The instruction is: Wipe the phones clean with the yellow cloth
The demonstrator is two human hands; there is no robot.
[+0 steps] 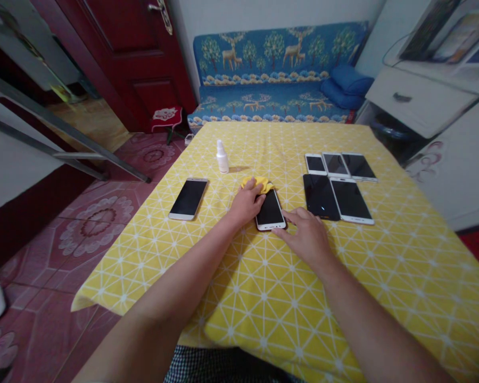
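Observation:
A white-framed smartphone (270, 211) lies face up in the middle of the table, its dark screen toward me. My left hand (247, 200) presses a crumpled yellow cloth (265, 184) onto the phone's far end, fingers over the cloth. At the near right corner, my right hand (305, 234) holds the phone's edge with thumb and fingertips. A white spray bottle (222, 158) stands upright beyond my left hand. Left of that hand lies a gold-framed smartphone (189, 199), apart from it.
Several phones lie in two rows on the right, among them a black phone (321, 197) and a large white phone (351, 200). A yellow patterned tablecloth (239, 303) covers the table. Behind it stands a blue sofa (263, 96); a white cabinet (419, 101) is at right.

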